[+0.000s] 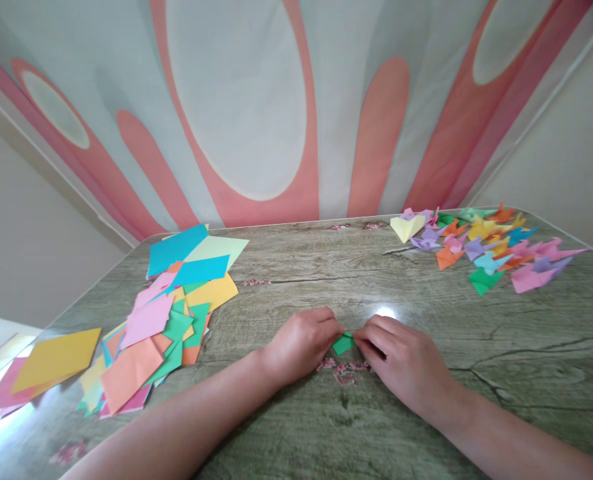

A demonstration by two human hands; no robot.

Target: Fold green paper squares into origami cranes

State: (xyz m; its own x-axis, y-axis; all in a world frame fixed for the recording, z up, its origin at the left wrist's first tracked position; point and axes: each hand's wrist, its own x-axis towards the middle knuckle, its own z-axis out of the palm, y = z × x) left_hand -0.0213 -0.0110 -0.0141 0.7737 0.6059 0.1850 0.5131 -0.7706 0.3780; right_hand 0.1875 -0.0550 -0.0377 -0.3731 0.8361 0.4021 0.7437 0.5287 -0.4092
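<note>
Between my two hands is a small piece of folded green paper (343,344), low over the wood-patterned tabletop near the middle. The fingers of my left hand (303,340) are closed on its left side. From the right, my right hand (401,350) pinches the other side between thumb and fingers. Its ends are hidden behind my fingertips, so the full folded shape does not show.
Loose coloured paper sheets (149,320) lie in an overlapping pile at the left, with a few more sheets (59,360) at the table's left edge. Several folded paper figures (486,233) cluster at the far right. A patterned cloth (236,100) hangs behind the table (296,267).
</note>
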